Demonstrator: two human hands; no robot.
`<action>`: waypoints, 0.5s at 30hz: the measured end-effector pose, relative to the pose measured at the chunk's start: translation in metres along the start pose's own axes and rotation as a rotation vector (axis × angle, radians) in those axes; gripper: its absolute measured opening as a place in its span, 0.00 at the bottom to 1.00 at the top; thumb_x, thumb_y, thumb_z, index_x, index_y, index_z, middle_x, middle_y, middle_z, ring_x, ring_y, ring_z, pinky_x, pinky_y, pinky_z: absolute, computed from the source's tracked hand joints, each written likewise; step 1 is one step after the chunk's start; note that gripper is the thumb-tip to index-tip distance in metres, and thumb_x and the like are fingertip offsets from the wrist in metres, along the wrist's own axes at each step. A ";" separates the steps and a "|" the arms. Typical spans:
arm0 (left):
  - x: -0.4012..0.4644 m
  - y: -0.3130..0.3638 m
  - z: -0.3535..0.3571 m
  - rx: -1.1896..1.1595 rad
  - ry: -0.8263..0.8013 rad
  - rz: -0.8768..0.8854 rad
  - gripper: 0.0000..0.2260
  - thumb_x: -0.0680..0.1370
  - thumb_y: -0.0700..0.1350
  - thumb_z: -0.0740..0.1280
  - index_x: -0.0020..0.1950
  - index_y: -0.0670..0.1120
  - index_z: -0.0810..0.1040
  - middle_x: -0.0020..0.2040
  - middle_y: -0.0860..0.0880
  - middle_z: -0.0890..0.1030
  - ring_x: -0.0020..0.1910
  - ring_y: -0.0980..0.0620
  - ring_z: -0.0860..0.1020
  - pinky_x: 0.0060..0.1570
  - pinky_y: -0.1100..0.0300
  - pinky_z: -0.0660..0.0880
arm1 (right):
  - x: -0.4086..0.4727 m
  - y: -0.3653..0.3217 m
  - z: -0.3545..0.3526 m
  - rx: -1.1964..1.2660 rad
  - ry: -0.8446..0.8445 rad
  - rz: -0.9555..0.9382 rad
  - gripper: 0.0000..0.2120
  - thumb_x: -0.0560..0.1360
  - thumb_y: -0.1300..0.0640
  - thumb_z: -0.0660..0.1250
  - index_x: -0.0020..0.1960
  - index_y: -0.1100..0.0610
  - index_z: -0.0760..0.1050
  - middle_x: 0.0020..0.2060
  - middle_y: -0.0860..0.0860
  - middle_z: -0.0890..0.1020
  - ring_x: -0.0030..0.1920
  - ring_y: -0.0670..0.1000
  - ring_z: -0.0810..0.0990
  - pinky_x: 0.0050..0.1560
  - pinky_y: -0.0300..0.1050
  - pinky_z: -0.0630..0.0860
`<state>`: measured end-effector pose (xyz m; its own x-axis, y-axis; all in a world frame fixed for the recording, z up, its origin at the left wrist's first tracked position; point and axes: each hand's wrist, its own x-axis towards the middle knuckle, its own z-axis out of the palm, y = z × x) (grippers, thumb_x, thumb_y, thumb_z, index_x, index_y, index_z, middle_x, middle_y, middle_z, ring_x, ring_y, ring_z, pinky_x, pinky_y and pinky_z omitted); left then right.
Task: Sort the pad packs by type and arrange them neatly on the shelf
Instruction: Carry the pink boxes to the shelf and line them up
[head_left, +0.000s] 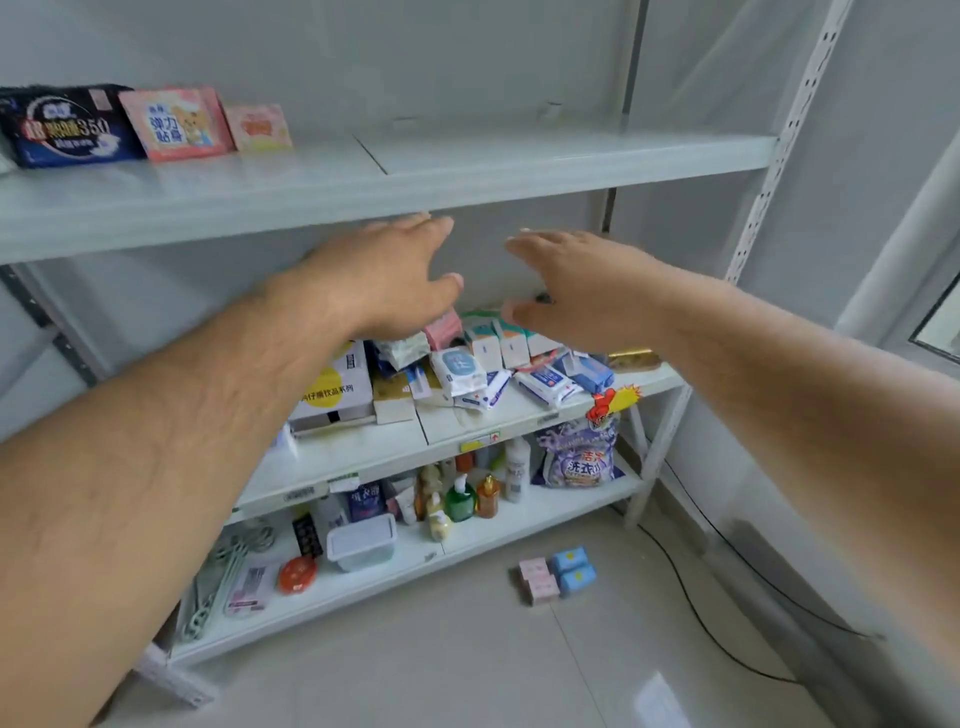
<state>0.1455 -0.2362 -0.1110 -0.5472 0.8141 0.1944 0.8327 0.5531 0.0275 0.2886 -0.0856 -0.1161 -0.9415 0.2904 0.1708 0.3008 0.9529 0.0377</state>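
Note:
On the upper shelf (467, 171), at its left end, stand a dark blue pad pack (65, 127), a pink pack with a bear on it (176, 123) and a smaller pink pack (258, 127), side by side. My left hand (387, 280) and my right hand (576, 288) reach out side by side below that shelf, fingers spread, holding nothing. Under them, on the middle shelf (519, 415), lies a loose heap of small packs (483, 364) in white, blue, green and pink. Pink and blue packs (557, 574) lie on the floor.
A cardboard box (332, 387) sits on the middle shelf's left. The bottom shelf holds bottles (460, 496), a detergent bag (579, 454), a plastic tub (362, 543) and hangers (223, 577). A black cable (696, 608) runs over the tiled floor. A wall and window frame stand at the right.

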 end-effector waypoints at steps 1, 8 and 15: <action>-0.004 0.016 0.011 0.002 -0.016 0.000 0.32 0.79 0.63 0.55 0.80 0.55 0.49 0.81 0.54 0.50 0.79 0.48 0.53 0.76 0.44 0.56 | -0.015 0.008 0.010 0.009 -0.029 0.003 0.36 0.80 0.37 0.59 0.81 0.52 0.53 0.80 0.50 0.58 0.78 0.56 0.60 0.75 0.53 0.62; -0.028 0.136 0.081 -0.001 -0.144 -0.019 0.30 0.80 0.60 0.56 0.80 0.53 0.52 0.81 0.53 0.53 0.78 0.46 0.58 0.73 0.48 0.62 | -0.099 0.074 0.068 0.054 -0.201 0.018 0.34 0.80 0.38 0.59 0.81 0.52 0.55 0.79 0.50 0.62 0.76 0.56 0.64 0.71 0.55 0.67; -0.047 0.192 0.139 -0.004 -0.292 -0.065 0.30 0.80 0.57 0.55 0.80 0.51 0.53 0.80 0.52 0.57 0.76 0.46 0.61 0.70 0.47 0.66 | -0.140 0.116 0.108 0.081 -0.325 0.056 0.32 0.80 0.39 0.59 0.79 0.53 0.58 0.76 0.51 0.66 0.74 0.57 0.67 0.68 0.55 0.70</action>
<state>0.3193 -0.1433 -0.2506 -0.6002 0.7938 -0.0977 0.7951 0.6055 0.0348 0.4392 -0.0063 -0.2417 -0.9272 0.3421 -0.1525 0.3521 0.9349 -0.0438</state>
